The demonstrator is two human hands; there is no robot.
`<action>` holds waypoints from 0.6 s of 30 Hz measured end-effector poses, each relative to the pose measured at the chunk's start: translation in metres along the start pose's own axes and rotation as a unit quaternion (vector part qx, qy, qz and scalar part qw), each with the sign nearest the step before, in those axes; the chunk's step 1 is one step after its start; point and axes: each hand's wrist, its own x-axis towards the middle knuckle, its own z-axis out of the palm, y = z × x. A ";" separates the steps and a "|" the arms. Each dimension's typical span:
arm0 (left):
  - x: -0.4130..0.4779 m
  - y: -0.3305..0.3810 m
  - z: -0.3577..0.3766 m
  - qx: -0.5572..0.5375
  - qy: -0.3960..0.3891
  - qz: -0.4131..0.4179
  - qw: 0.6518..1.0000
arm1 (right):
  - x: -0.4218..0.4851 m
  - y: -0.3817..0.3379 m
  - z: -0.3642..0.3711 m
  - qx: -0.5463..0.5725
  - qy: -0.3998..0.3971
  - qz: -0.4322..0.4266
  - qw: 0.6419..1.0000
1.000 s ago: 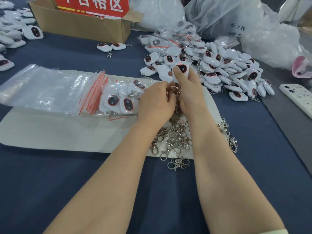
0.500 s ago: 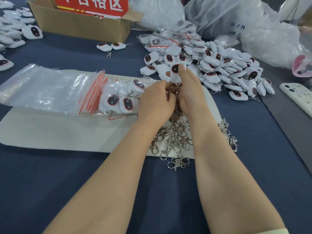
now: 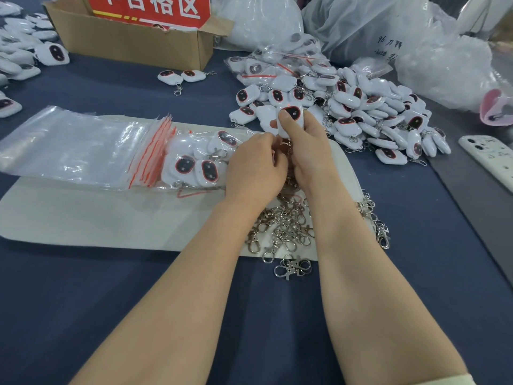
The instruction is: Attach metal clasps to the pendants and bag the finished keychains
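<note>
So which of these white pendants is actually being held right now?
The pendant upright in the right hand, thumb on its dark face; the rest lie loose in the pile, elsewhere on the table, or in bags.

Bare forearms reach forward; right grip (image 3: 304,151) pinches a pendant (image 3: 295,112), left grip (image 3: 255,169) curled beside it, knuckles up.

One box (image 3: 133,43), one phone (image 3: 488,159), maybe sixty pendants (image 3: 361,107).

The left hand (image 3: 256,165) hides its own fingertips and whatever they pinch. The right hand (image 3: 308,154) covers the pendant (image 3: 294,113) at its lower end. The top edge cuts off the cardboard box (image 3: 133,40), the right edge the phone (image 3: 491,159)
</note>
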 end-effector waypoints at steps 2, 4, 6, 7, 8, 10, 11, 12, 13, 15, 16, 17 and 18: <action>0.000 0.000 -0.001 -0.003 -0.001 0.002 1.000 | 0.001 0.001 0.002 0.007 -0.003 0.010 1.000; 0.000 0.000 -0.001 -0.007 -0.007 0.003 1.000 | 0.002 0.002 0.002 0.014 0.003 0.023 1.000; 0.000 0.000 -0.001 -0.011 -0.009 0.003 1.000 | 0.003 0.002 0.002 0.022 0.006 0.029 0.999; 0.000 0.000 0.000 -0.012 -0.009 0.002 1.000 | 0.003 0.002 0.001 0.022 0.007 0.027 0.999; 0.000 0.000 0.000 -0.011 -0.008 0.002 1.000 | 0.003 0.002 0.001 0.018 0.009 0.025 0.999; 0.000 0.000 0.000 -0.007 -0.006 0.002 1.000 | 0.003 0.002 0.000 0.013 0.013 0.026 0.999; 0.000 0.000 0.000 -0.005 -0.006 0.001 1.000 | 0.003 0.003 0.000 0.016 0.014 0.029 0.999; 0.000 0.000 0.000 -0.003 -0.006 0.001 1.000 | 0.003 0.002 0.000 0.023 0.015 0.035 0.999; 0.000 0.000 0.001 -0.001 -0.007 0.000 1.000 | 0.004 0.002 0.000 0.034 0.017 0.042 0.998; -0.001 0.000 0.001 -0.003 -0.009 0.001 1.000 | 0.005 0.002 0.000 0.060 0.022 0.061 0.996; -0.001 0.001 0.001 -0.007 -0.011 0.002 1.000 | 0.005 0.002 0.000 0.073 0.022 0.067 0.995; -0.001 0.001 0.000 -0.010 -0.012 0.002 1.000 | 0.005 0.002 0.000 0.080 0.016 0.068 0.994; -0.001 0.001 0.000 -0.012 -0.013 0.002 1.000 | 0.004 0.003 0.000 0.074 0.008 0.062 0.995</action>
